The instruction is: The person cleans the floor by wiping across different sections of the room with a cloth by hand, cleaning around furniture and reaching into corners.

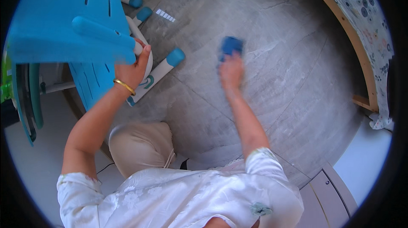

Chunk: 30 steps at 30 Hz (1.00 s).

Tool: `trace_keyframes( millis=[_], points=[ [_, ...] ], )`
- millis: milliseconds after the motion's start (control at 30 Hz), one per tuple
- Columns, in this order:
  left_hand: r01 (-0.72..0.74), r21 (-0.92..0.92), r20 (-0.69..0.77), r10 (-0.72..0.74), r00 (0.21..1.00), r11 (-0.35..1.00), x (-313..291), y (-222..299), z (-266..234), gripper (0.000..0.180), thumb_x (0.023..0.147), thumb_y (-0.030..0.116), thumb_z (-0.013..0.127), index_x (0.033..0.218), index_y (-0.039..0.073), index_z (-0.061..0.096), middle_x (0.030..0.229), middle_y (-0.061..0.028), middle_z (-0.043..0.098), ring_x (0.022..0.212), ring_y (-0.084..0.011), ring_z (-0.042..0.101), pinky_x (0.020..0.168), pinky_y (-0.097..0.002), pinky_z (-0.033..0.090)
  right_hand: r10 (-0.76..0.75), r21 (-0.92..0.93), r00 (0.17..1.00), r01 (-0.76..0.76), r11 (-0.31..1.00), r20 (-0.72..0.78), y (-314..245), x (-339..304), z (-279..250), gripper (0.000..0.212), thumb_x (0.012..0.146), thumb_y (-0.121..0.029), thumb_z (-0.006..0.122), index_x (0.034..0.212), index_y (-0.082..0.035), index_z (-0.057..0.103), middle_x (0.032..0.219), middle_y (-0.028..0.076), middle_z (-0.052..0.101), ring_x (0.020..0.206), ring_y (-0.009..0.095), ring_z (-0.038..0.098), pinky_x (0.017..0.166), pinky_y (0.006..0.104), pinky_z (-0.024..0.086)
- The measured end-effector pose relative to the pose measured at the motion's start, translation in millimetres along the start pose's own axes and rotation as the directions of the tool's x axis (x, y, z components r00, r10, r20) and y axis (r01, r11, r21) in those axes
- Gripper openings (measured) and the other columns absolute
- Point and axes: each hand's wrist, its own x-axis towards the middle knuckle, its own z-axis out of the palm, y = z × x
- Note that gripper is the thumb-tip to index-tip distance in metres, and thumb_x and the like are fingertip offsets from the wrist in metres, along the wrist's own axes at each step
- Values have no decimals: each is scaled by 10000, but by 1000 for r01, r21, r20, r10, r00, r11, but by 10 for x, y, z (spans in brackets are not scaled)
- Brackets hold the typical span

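Observation:
A blue plastic chair (46, 32) with slots in its panels stands at the upper left, on a white frame (153, 79) with blue-capped feet. My left hand (134, 68), a gold bangle at its wrist, is closed round the chair's edge where the blue panel meets a white tube. Out over the grey floor, my right hand (232, 70) holds a dark blue cloth (231, 46). Motion blurs both hand and cloth, and I cannot tell whether the cloth touches the floor.
Glossy grey tiles make up the floor (199, 100). To the right stands a wooden-edged bed frame (352, 32) with a flowered cover (369, 11). My bent knee (142, 147) is below the chair. A grey cabinet (323, 198) sits at the lower right.

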Motion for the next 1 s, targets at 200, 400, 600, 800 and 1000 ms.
trace_keyframes(
  millis=[200, 400, 600, 800, 1000],
  points=[
    [113, -12, 63, -112, 992, 994, -22, 2, 2, 209, 873, 233, 620, 845, 35, 560, 693, -15, 548, 556, -102, 490, 519, -262, 393, -272, -665, 829, 555, 499, 489, -398, 534, 1344, 367, 807, -277, 545, 1155, -184, 613, 1418, 34, 389, 1224, 327, 401, 844, 503, 382],
    [112, -35, 44, -110, 993, 993, -50, 10, -14, 193, 863, 228, 632, 836, 47, 571, 709, -14, 554, 616, -105, 515, 550, -258, 401, -170, -889, 972, 218, 404, 161, -123, 1170, 482, 298, 857, -293, 485, 1084, -161, 626, 1330, 53, 462, 1100, 322, 480, 788, 489, 437],
    [32, 37, 33, -34, 999, 999, -63, -96, -13, 207, 859, 241, 635, 849, 41, 580, 742, -62, 584, 646, -200, 561, 589, -321, 432, -68, -930, 933, -341, 139, -353, 705, 633, -2138, 356, 870, -307, 439, 1189, -172, 519, 1314, 106, 450, 1028, 353, 516, 792, 472, 469],
    [9, -41, 6, -8, 1000, 999, -18, -249, 76, 287, 868, 321, 617, 864, 34, 595, 785, -114, 621, 688, -254, 592, 623, -352, 449, -55, -950, 951, -299, 87, -304, 927, -352, -3904, 300, 863, -264, 468, 1083, -86, 567, 1024, 160, 590, 883, 271, 590, 692, 421, 471],
    [104, 84, 73, -110, 991, 991, 74, -421, 80, 438, 873, 444, 574, 862, 9, 619, 791, -122, 634, 723, -254, 603, 655, -364, 457, 400, -504, 893, -253, 826, 207, -186, -1530, -1865, 164, 790, -140, 538, 909, -58, 615, 1104, 150, 570, 929, 286, 564, 746, 414, 464]
  ],
)
